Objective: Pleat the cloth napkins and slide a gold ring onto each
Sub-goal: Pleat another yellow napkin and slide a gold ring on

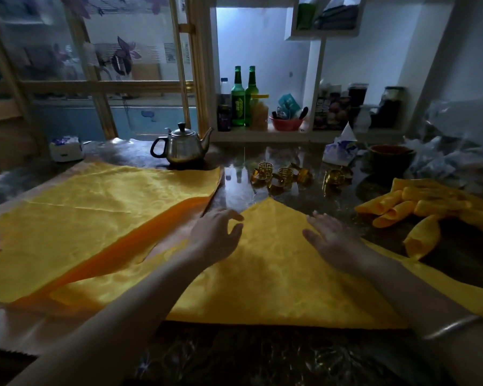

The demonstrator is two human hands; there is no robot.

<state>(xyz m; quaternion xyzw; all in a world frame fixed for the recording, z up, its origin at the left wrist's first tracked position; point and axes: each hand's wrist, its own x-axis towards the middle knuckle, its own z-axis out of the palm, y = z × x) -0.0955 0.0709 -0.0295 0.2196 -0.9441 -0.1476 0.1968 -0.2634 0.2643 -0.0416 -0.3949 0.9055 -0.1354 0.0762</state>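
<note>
Head view: glossy dark table (262,355); shelf (304,135) behind; dim room.

Yellow napkin (276,274) flat, corner pointing away; more flat napkins (95,218) left, rolled napkins (418,213) right, gold rings (287,175) behind.

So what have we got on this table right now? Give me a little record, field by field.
yellow napkin: spread flat, one corner pointing away
left hand: at its left edge, fingers curved
right hand: flat on its right side
gold rings: loose cluster beyond the napkin
flat napkins: spread out on the left
rolled napkins: heaped on the right
teapot: steel, far side of table
</note>
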